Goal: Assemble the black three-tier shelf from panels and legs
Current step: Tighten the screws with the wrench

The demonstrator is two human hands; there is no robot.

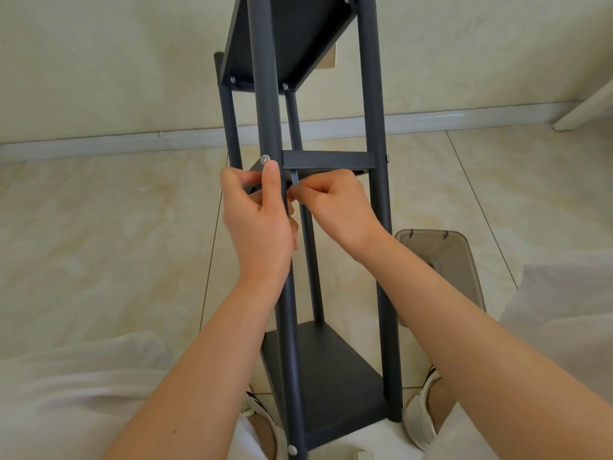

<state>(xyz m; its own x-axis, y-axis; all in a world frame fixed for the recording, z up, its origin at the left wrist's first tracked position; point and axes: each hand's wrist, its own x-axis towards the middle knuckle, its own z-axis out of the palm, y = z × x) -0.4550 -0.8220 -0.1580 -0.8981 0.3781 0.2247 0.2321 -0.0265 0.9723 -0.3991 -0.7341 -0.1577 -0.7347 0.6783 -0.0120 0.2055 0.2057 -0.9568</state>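
From the head camera, the black shelf (318,370) stands at centre frame on the tiled floor (99,227), between the person's shoes (419,418). The left hand (257,220) curls its fingers (232,180) round the front leg (265,94) — thumb just below a silver screw (265,159) — while the right hand (335,207), beside it, pinches a small metal key (294,178) under the middle panel (328,159).

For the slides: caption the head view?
Left hand grips front leg; right hand pinches hex key at middle panel.
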